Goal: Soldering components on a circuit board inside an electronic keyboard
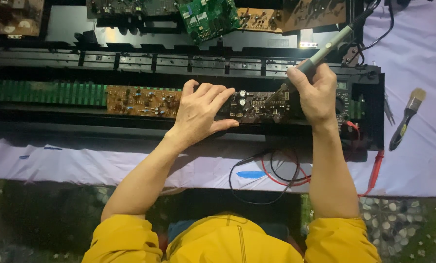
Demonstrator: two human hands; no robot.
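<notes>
The person wears yellow sleeves (130, 238) pushed up, both forearms bare.

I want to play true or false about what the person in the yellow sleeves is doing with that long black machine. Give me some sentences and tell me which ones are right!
1. The right hand holds a soldering iron with its tip down at the dark circuit board. True.
2. The left hand is lifting a paintbrush. False: it rests flat on the board, and the paintbrush lies alone on the white cloth at the right.
3. A green circuit board lies at the top, beyond the hands. True.
4. The red and black wires are wrapped around the left wrist. False: they lie coiled on the cloth between the arms.
</notes>
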